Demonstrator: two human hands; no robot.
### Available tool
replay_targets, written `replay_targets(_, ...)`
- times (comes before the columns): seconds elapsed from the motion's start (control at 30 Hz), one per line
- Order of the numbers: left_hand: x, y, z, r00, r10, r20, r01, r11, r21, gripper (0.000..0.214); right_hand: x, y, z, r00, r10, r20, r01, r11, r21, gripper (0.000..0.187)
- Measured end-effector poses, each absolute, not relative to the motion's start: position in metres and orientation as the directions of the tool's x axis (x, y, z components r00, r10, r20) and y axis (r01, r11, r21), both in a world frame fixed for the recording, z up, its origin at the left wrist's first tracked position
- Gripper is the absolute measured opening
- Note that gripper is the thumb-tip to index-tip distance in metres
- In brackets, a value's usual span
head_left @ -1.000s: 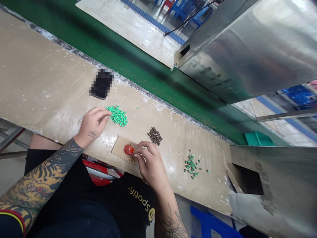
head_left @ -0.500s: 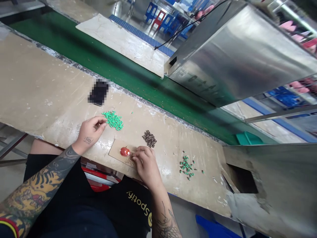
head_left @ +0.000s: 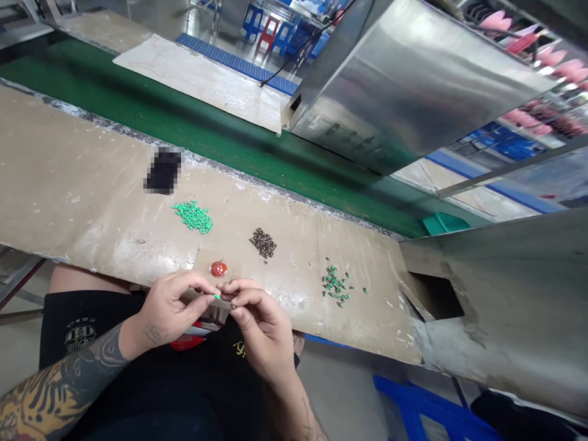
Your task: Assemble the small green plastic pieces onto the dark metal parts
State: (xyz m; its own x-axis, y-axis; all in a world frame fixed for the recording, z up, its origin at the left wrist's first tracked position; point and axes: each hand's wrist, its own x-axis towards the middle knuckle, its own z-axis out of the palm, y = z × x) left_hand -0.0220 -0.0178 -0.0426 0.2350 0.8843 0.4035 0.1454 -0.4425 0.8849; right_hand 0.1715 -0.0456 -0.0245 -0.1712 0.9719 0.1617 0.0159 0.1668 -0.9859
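Note:
My left hand [head_left: 177, 306] pinches a small green piece [head_left: 217, 297] between thumb and fingertips. Close beside it, my right hand [head_left: 260, 318] pinches a small dark brown piece [head_left: 232, 307]. Both hands meet in front of a cardboard square [head_left: 202, 260] that carries a round red blob [head_left: 218, 269]. Beyond my left hand lies a pile of green pieces [head_left: 195, 217]. A pile of dark brown pieces [head_left: 263, 243] is past my right hand. Farther right, green-and-dark pieces [head_left: 336, 286] are scattered in a loose group.
A blurred-out dark object [head_left: 163, 171] lies near the back of the worktable [head_left: 114, 184]. Behind the table runs a green conveyor belt [head_left: 206, 131], with a large metal housing [head_left: 404, 86] over it. A blue stool [head_left: 427, 404] stands at the lower right.
My left hand has moved away from the green pile, now with a green piece. My right hand has left the red blob, and both hands have come together near the table's front edge.

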Motion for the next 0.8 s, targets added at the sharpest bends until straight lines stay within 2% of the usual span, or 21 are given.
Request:
replay_targets(0.13,-0.022,-0.024,-0.043,0.282,0.808,0.518,0.092,-0.56,0.824,0.018,0.169,-0.051,-0.018,-0.182,0.968,0.174,-0.021,0.173,-0.985,0.005)
replay_targets(0.3,-0.019,-0.028,-0.038,0.274,0.746,0.607,0.031,-0.638,0.77,0.024,0.169,-0.057,-0.013,-0.176,0.966,0.191,0.016,0.197,-0.98,0.007)
replay_targets(0.8,-0.017,-0.034,-0.026,0.272,0.713,0.647,0.03,-0.678,0.735,0.024,0.168,-0.06,-0.008,-0.236,0.942,0.239,0.03,0.253,-0.967,0.009)
